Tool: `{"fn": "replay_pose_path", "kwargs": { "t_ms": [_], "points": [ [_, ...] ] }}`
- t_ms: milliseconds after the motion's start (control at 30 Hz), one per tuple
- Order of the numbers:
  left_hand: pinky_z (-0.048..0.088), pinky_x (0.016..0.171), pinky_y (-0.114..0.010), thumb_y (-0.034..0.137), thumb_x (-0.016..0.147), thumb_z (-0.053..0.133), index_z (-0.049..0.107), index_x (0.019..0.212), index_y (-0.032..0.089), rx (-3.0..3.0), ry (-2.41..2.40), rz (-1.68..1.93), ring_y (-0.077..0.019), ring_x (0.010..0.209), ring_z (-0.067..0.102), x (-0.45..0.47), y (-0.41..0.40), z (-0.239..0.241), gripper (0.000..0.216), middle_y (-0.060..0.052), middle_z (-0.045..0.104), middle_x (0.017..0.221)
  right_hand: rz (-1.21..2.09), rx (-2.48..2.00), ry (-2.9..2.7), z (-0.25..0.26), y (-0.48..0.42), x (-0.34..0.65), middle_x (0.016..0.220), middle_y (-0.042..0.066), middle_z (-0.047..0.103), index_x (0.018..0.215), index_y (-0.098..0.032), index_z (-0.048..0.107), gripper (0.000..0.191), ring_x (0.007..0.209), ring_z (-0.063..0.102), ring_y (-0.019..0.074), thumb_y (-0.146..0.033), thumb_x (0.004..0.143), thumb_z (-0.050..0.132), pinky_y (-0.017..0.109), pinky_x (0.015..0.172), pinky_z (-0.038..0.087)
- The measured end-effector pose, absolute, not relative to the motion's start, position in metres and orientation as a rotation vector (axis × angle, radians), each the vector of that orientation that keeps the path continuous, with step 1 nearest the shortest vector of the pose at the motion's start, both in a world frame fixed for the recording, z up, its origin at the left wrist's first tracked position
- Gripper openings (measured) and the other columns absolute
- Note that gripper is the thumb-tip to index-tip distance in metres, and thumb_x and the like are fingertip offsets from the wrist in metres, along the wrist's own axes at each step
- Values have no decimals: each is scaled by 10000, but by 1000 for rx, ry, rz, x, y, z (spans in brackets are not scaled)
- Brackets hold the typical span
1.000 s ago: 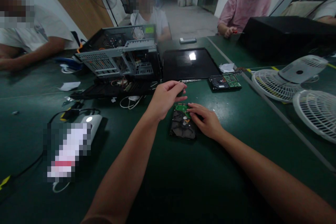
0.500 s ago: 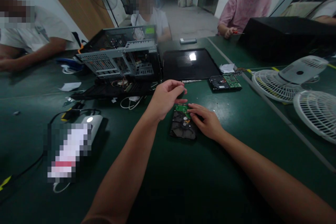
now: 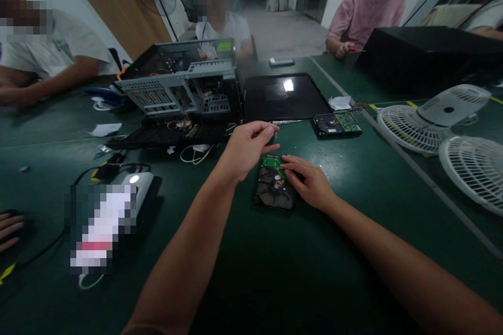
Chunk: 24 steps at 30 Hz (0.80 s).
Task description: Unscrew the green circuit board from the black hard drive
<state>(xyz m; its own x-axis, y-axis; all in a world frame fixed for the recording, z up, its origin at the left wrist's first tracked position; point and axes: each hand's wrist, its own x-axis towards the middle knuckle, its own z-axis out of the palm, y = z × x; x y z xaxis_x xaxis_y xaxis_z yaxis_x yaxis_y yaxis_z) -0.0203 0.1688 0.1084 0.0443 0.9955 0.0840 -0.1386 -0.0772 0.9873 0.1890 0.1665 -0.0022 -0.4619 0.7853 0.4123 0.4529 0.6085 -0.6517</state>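
Note:
A black hard drive (image 3: 273,191) with a small green circuit board (image 3: 272,162) at its far end lies on the green table (image 3: 251,272). My right hand (image 3: 310,183) rests on the drive's right side, fingertips touching the green board. My left hand (image 3: 247,146) hovers just above and left of the drive's far end, thumb and fingers pinched together; whatever they hold is too small to make out.
An open computer case (image 3: 181,86) and a black side panel (image 3: 283,95) lie beyond. A second hard drive (image 3: 337,123) sits to the right, white fan grilles (image 3: 440,125) further right. A cabled device (image 3: 118,204) lies left. Other people sit around; another person's fingers (image 3: 8,230) show at the left edge.
My hands have hardly moved. Another person's fingers have come into view at the left edge of the table.

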Motion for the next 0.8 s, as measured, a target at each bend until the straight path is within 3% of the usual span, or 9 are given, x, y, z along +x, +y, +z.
{"fn": "replay_pose_path", "kwargs": {
  "t_ms": [300, 467, 667, 800],
  "points": [
    [653, 779, -381, 240, 897, 685, 670, 908, 164, 1165, 1074, 1277, -200, 932, 673, -20, 166, 110, 78, -82, 706, 1017, 589, -968, -2124, -3, 167, 189, 1387, 38, 661, 1196, -290, 725, 270, 1341, 581, 249, -253, 979, 568, 541, 1177, 439],
    [629, 841, -366, 193, 900, 643, 674, 831, 152, 1113, 1058, 1359, -179, 917, 658, -18, 169, 110, 85, -69, 685, 924, 605, -965, -2129, -3, 167, 190, 1393, 37, 657, 1207, -293, 721, 282, 1343, 579, 253, -247, 977, 565, 550, 1175, 436],
    [602, 690, -282, 209, 857, 684, 678, 813, 166, 1149, 1147, 1397, -168, 834, 656, -18, 173, 105, 61, -65, 687, 872, 597, -971, -2142, -3, 167, 189, 1405, 59, 647, 1212, -261, 715, 278, 1353, 569, 245, -244, 987, 553, 528, 1176, 441],
    [607, 719, -287, 194, 823, 716, 718, 842, 155, 1153, 1141, 1412, -161, 829, 659, -19, 173, 103, 43, -69, 698, 895, 603, -972, -2138, -3, 167, 189, 1400, 45, 651, 1205, -280, 716, 271, 1353, 570, 246, -245, 988, 558, 536, 1169, 449]
  ]
}}
